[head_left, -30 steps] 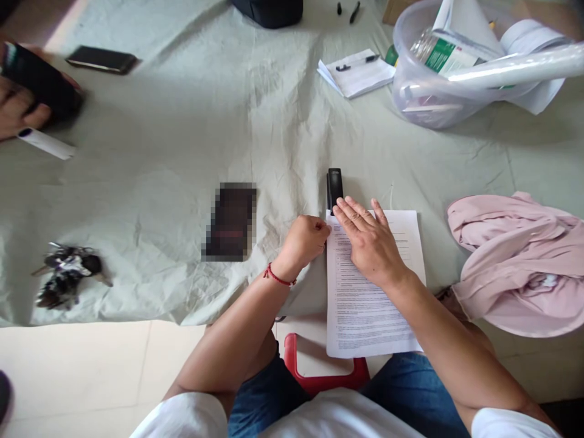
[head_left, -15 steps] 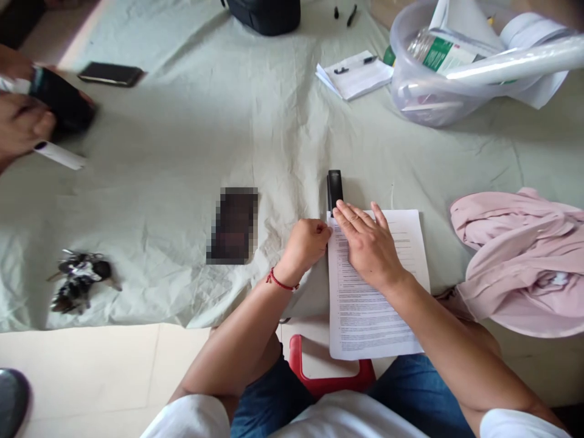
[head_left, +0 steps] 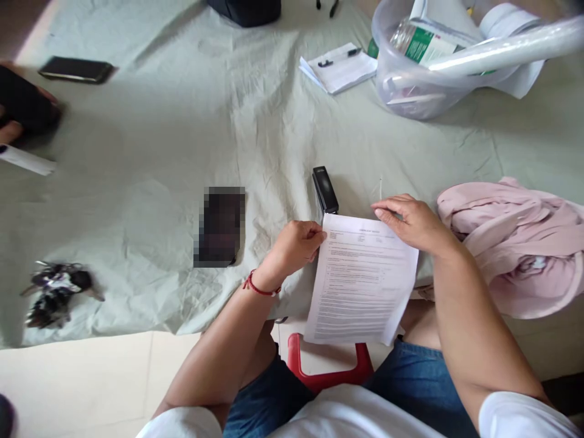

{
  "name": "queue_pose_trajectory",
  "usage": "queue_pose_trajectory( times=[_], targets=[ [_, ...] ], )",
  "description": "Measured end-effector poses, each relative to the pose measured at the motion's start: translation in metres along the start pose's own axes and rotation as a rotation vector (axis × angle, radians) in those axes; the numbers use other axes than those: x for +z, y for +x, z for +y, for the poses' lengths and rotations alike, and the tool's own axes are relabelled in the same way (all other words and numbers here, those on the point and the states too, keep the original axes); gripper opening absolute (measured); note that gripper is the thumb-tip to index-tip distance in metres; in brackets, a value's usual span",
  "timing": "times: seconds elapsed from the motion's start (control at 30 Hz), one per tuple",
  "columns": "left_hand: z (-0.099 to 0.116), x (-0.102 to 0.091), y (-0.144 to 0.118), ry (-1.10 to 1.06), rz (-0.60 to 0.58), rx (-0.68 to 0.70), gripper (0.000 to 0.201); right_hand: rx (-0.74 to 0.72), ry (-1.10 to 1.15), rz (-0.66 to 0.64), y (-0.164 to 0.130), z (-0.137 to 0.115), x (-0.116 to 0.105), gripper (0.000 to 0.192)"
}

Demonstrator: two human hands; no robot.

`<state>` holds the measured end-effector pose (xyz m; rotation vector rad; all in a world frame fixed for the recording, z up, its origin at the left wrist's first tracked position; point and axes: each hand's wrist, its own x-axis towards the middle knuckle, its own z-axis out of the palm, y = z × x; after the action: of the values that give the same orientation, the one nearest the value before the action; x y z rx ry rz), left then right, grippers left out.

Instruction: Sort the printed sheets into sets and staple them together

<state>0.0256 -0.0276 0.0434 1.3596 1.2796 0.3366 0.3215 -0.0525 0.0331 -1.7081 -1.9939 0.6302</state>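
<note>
Your left hand (head_left: 296, 243) pinches the top left corner of the printed sheets (head_left: 362, 283); your right hand (head_left: 413, 222) grips the top right edge, fingers curled. The sheets sit just below the black stapler (head_left: 325, 190) on the cloth (head_left: 182, 152). Square the corner before stapling; keep both wrists low.

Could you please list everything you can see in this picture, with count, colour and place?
papers: one printed set, white, table edge, held at both top corners
stapler: one, black, just beyond the papers
cloth: one, pale green, covering the table
phone: one, black, far left
keys: one bunch, dark, left edge
notepad: one, white, pen on it, top centre
tub: one, clear, top right, holding a bottle and rolls
garment: one, pink, right
stool: one, red, below
another person's hand: far left
left hand: grip on papers
right hand: grip on papers
</note>
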Motion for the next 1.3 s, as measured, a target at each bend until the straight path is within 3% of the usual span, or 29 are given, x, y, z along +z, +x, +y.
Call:
queue_pose_trajectory(
  times=[0.2,0.3,0.43,0.53,0.73,0.9,1.0,1.13,1.23,1.3],
  targets=[
    [0.0,-0.007,-0.013,-0.083,-0.124,0.064,0.026,0.12,0.175,-0.41,-0.011,-0.003,-0.032,0.04],
    [0.003,-0.017,-0.013,-0.185,-0.087,0.123,0.027,0.174,0.265,-0.466,-0.017,-0.004,-0.05,0.048],
    [0.003,-0.038,-0.007,-0.371,0.078,0.187,0.026,0.262,0.471,-0.268,-0.022,-0.001,-0.058,0.054],
    [0.001,-0.05,-0.004,-0.457,0.231,0.217,0.024,0.352,0.739,-0.067,-0.018,-0.003,-0.044,0.061],
    [-0.005,-0.052,0.001,-0.547,0.462,0.18,0.021,0.397,0.872,-0.027,0.003,-0.022,-0.002,0.056],
    [-0.008,-0.044,0.001,-0.576,0.547,0.178,0.029,0.399,0.858,0.126,0.018,-0.02,0.01,0.054],
    [-0.007,-0.035,-0.001,-0.638,0.459,0.191,0.041,0.425,0.881,0.279,0.026,-0.011,0.012,0.05],
    [-0.007,-0.018,-0.001,-0.709,0.208,0.156,0.046,0.446,0.876,0.481,0.032,-0.007,0.015,0.043],
    [-0.009,-0.012,0.0,-0.709,0.047,0.081,0.042,0.458,0.876,0.508,0.032,-0.012,0.017,0.034],
    [-0.009,-0.011,0.0,-0.729,0.017,0.071,0.037,0.46,0.902,0.484,0.03,-0.016,0.015,0.028]
  ],
)
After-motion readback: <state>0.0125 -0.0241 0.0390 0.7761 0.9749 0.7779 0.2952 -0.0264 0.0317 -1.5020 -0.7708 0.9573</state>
